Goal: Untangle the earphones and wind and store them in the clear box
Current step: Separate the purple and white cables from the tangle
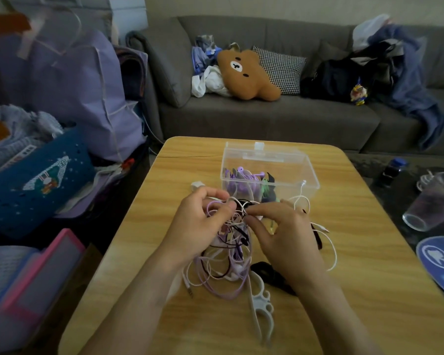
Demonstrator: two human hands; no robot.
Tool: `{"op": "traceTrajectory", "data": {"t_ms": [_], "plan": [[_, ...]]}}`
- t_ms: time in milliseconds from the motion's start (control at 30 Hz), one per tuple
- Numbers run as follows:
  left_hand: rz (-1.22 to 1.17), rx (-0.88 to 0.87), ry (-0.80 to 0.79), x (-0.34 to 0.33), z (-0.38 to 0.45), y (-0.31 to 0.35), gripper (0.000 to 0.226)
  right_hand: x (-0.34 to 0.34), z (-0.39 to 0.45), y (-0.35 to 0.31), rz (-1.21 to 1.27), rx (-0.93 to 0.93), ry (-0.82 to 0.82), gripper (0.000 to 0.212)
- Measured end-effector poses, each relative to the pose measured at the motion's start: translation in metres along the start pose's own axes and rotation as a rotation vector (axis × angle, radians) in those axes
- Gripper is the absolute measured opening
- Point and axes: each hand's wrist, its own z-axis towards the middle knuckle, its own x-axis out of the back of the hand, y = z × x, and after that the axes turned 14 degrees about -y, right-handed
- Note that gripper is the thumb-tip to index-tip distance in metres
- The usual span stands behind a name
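Head view: left hand and right hand raised over wooden table, fingers of each curled and pinching strands at top of tangled earphones. White, lilac and dark cords hanging from both grips, spilling onto tabletop between wrists. Clear box just behind hands, lid open, purple and green earphones already inside. White cord winder lying flat near right forearm. Bear cushion on grey sofa beyond.
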Motion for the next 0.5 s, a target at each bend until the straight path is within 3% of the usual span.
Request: {"op": "traceTrajectory", "data": {"t_ms": [300,433,500], "plan": [[-0.106,0.098,0.153,0.005,0.001,0.006,0.012,0.012,0.000,0.000,0.030,-0.079,-0.065,0.008],[-0.166,0.146,0.187,0.005,0.001,0.007,0.015,0.012,0.002,-0.005,0.032,-0.134,-0.227,0.011],[-0.152,0.153,0.181,0.005,0.001,0.009,0.017,0.011,0.002,-0.008,0.020,-0.126,-0.233,0.011]]}}
